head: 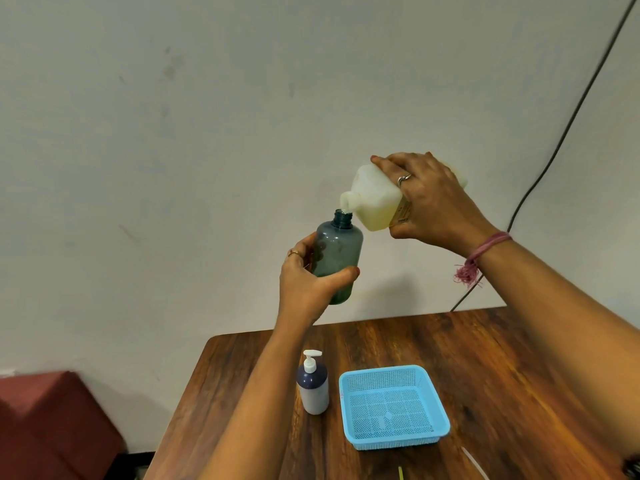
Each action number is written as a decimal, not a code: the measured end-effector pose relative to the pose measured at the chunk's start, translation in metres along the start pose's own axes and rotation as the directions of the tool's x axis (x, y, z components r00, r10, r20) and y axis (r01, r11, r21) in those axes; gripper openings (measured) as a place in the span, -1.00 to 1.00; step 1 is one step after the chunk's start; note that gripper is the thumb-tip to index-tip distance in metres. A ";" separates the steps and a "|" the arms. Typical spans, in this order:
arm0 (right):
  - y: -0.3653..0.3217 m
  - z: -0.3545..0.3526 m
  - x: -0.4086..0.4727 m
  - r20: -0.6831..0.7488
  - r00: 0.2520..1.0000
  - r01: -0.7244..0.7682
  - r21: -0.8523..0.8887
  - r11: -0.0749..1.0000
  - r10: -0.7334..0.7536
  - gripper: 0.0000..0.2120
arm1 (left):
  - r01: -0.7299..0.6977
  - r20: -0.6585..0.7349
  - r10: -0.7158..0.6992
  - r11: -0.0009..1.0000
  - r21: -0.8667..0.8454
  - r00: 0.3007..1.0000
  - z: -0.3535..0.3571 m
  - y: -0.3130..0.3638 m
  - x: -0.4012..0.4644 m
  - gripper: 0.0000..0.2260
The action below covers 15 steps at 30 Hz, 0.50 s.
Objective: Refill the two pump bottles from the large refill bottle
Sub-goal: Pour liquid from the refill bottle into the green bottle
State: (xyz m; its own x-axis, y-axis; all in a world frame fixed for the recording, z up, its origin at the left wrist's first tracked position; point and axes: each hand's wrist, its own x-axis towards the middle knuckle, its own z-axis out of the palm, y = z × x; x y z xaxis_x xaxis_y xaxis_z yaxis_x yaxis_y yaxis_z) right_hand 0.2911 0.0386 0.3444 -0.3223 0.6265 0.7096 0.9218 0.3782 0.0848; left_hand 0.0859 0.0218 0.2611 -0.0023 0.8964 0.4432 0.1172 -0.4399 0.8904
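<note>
Table [502,375]: wooden, below both raised hands.
Basket [437,407]: blue mesh, on the table.
Refill bottle [375,199]: tilted, yellowish liquid inside, mouth touching the teal bottle's neck.
Right hand [436,202]: wrapped around the refill bottle.
Teal bottle [337,252]: capless, upright, held above the table.
Left hand [308,282]: curled round the teal bottle.
Pump bottle [312,384]: stands left of the basket.

refill bottle [375,202] label, print unreadable
</note>
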 end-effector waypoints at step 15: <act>0.001 -0.002 -0.001 0.006 1.000 -0.002 -0.004 1.000 0.002 -0.06 | -0.009 -0.004 0.009 0.999 0.030 1.000 -0.001 -0.001 -0.001 -0.35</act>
State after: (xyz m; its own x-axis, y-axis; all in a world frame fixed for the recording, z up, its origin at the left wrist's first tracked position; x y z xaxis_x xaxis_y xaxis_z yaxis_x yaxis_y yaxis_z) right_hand 0.2923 0.0369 0.3449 -0.3214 0.6316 0.7055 0.9234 0.3741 0.0858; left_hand 0.0852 0.0212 0.2601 -0.0056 0.8922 0.4517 0.1474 -0.4460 0.8828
